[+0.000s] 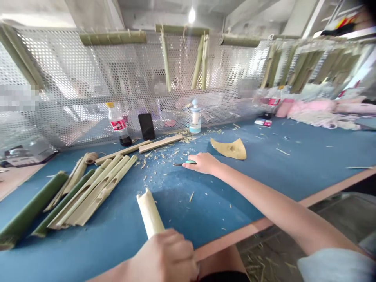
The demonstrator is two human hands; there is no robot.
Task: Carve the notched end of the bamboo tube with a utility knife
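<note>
My left hand (167, 254) is closed around a pale, peeled bamboo piece (150, 214). Its notched far end points away from me over the blue table, and the near end is hidden by my fist. Farther out, my right hand (204, 162) grips a small tool with a teal handle (190, 161) and a thin dark tip (178, 165) that points left, low over the table. It looks like a carving knife, though the blade is too small to make out. Bamboo shavings (160, 158) lie scattered around that tip. Just beyond my right hand sits a curved tan sheet (230, 149).
Split bamboo pieces (96, 192) and a green bamboo tube (35, 209) lie at left, near a twine roll (91, 158). Along the perforated screen (132, 82) stand a cola bottle (119, 125), a black phone (146, 126) and a light-blue bottle (195, 117). Pink cloth (317, 109) lies far right.
</note>
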